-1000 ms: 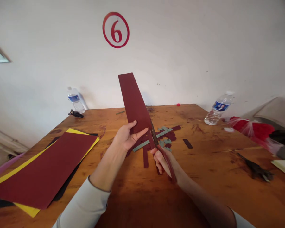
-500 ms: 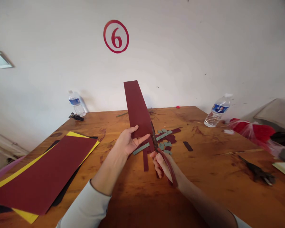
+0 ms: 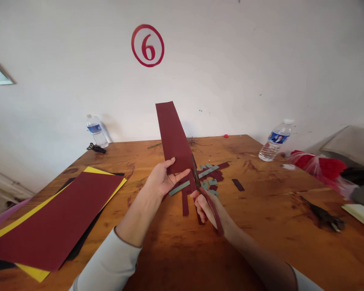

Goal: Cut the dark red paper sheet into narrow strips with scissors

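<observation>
Between thumb and fingers, my left hand (image 3: 162, 180) grips a long sheet of maroon paper (image 3: 173, 135), held up off the table and slanting away from me. My right hand (image 3: 206, 206) is closed round the red handles of a pair of scissors (image 3: 195, 171). Their blades lie along the paper's right edge, close to my left fingertips. A narrow maroon strip hangs by the blades near my right fingers. Below and behind the scissors lie grey-green paper strips (image 3: 208, 171) and small maroon scraps (image 3: 217, 175) in a loose pile.
Maroon, yellow and black sheets (image 3: 60, 218) are stacked at the left. Water bottles stand at the back left (image 3: 97, 131) and right (image 3: 276, 141). Pliers (image 3: 324, 216) lie at the right, with a dark scrap (image 3: 238, 184) nearer the middle. Red material in clear plastic (image 3: 327, 167) sits beyond.
The whole view has shifted very slightly. Both hands keep their hold on the paper and scissors, and the blades look slightly more closed along the paper's edge.
</observation>
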`<state>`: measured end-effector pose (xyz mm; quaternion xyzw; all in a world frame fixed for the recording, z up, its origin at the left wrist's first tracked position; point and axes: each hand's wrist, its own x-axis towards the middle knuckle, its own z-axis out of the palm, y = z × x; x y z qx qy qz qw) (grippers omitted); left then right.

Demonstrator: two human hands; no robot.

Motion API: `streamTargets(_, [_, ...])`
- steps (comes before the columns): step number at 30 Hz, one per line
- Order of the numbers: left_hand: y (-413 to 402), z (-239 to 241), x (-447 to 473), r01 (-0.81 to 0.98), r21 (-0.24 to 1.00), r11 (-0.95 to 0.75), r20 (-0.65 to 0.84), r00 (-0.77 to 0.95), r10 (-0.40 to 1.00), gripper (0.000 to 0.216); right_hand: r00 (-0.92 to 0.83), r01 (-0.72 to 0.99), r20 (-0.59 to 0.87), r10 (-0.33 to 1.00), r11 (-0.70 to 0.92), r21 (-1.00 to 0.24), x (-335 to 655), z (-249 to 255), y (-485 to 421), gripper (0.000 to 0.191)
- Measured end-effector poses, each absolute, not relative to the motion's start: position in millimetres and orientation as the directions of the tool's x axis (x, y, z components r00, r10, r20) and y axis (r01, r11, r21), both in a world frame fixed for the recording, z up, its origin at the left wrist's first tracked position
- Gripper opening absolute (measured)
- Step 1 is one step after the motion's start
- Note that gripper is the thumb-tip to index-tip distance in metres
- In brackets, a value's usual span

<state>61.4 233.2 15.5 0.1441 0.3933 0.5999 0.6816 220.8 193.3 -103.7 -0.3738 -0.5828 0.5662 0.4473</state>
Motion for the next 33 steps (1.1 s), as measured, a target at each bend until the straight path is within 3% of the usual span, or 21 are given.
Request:
streamTargets(16, [234, 13, 63, -0.729, 0.657, 0.194, -0.328, -0.044, 0.944, 0.013, -0.187, 0.119, 0.071, 0.980, 0.094, -0.988, 224, -82, 187, 0.031])
streamTargets(23, [233, 13, 65, -0.725, 0.667, 0.172, -0.311, -0.060, 0.949, 0.013, -0.148, 0.145, 0.161, 0.976, 0.182, -0.973, 224, -86, 192, 0.033])
streamTargets(33, [230, 13, 67, -0.724, 0.660, 0.199, -0.319, -0.030, 0.947, 0.013, -0.147, 0.092, 0.087, 0.985, 0.101, -0.991, 222, -81, 189, 0.040])
